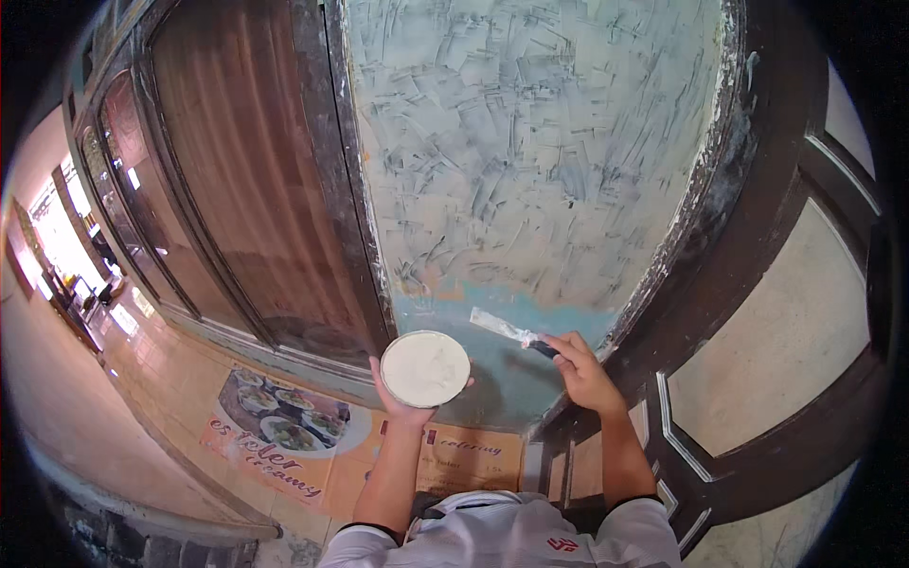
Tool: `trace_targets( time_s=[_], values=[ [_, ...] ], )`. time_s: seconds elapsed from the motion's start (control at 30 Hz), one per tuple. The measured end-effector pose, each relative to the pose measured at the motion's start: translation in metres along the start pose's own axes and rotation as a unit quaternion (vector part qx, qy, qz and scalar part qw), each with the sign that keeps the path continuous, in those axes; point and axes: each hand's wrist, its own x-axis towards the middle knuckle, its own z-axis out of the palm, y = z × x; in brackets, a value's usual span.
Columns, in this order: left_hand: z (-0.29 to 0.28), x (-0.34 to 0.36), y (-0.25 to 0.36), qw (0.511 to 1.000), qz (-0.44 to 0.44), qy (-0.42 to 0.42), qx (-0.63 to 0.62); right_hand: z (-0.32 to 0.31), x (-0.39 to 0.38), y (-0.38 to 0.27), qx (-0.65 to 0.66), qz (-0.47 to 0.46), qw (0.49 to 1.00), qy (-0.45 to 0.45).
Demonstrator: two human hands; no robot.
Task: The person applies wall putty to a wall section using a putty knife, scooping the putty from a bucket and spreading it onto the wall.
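Note:
My left hand (pixel 409 409) holds up a round tub of off-white putty (pixel 425 369) from below, its fingers wrapped around the sides. In my right hand (pixel 579 369) is a putty knife (pixel 500 328), gripped by its dark handle. The blade points up and left, smeared with white, and sits apart from both the tub and the wall. In front of me stands a wall panel (pixel 530 161) covered with rough, criss-cross strokes of pale putty. Its lower part (pixel 454 317) is still bare blue-green.
Left of the panel is a dark-framed window (pixel 246 170) with a brown curtain behind the glass. A dark wooden door with pale panels (pixel 776 331) stands at the right. A printed orange banner (pixel 284 435) lies on the tiled floor below. Dark frame edges (pixel 677 227) border the panel.

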Motion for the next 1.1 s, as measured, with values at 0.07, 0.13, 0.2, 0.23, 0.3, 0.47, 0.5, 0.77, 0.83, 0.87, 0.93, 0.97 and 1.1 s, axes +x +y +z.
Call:
trace_targets(
  time_s=[0.07, 0.13, 0.2, 0.23, 0.3, 0.47, 0.5, 0.77, 0.83, 0.87, 0.93, 0.97, 1.1],
  values=[
    [0.015, 0.007, -0.001, 1.000, -0.005, -0.009, -0.005, 0.005, -0.004, -0.008, -0.027, -0.004, 1.000, -0.016],
    [0.031, 0.008, 0.000, 1.000, -0.012, -0.025, -0.009, 0.007, -0.006, -0.017, -0.084, -0.024, 0.996, -0.029],
    [0.035, 0.010, 0.001, 0.999, -0.014, -0.034, -0.001, 0.009, -0.007, -0.008, -0.107, -0.025, 0.994, -0.027],
    [0.038, 0.010, 0.002, 0.999, -0.018, -0.045, 0.006, 0.008, -0.008, -0.004, -0.132, -0.025, 0.991, -0.025],
    [0.039, 0.009, 0.002, 0.999, -0.024, -0.046, 0.014, 0.005, -0.007, -0.001, -0.137, -0.025, 0.990, -0.009],
    [0.044, 0.003, 0.003, 0.996, -0.045, -0.080, -0.019, 0.004, -0.009, 0.012, -0.004, 0.013, 1.000, 0.023],
    [0.046, 0.003, 0.004, 0.996, -0.046, -0.075, -0.025, 0.005, -0.011, 0.009, -0.004, 0.011, 1.000, 0.021],
    [0.059, 0.005, 0.007, 0.990, -0.055, -0.125, -0.040, 0.006, 0.003, 0.038, -0.091, -0.037, 0.994, 0.041],
    [0.066, 0.004, 0.010, 0.995, -0.039, -0.094, -0.007, 0.011, 0.004, 0.047, 0.090, -0.011, 0.991, 0.099],
    [0.069, 0.005, 0.011, 0.995, -0.032, -0.088, -0.027, 0.013, 0.005, 0.048, 0.091, -0.014, 0.991, 0.093],
    [0.077, 0.006, 0.015, 0.997, -0.011, -0.072, -0.020, 0.015, 0.006, 0.045, 0.340, 0.100, 0.929, 0.103],
    [0.080, 0.006, 0.018, 0.998, 0.003, -0.055, -0.012, 0.017, 0.008, 0.042, 0.455, 0.157, 0.870, 0.105],
    [0.102, 0.015, 0.031, 0.998, 0.026, -0.053, -0.023, 0.020, 0.035, 0.000, 0.473, 0.113, 0.860, 0.153]
  ],
)
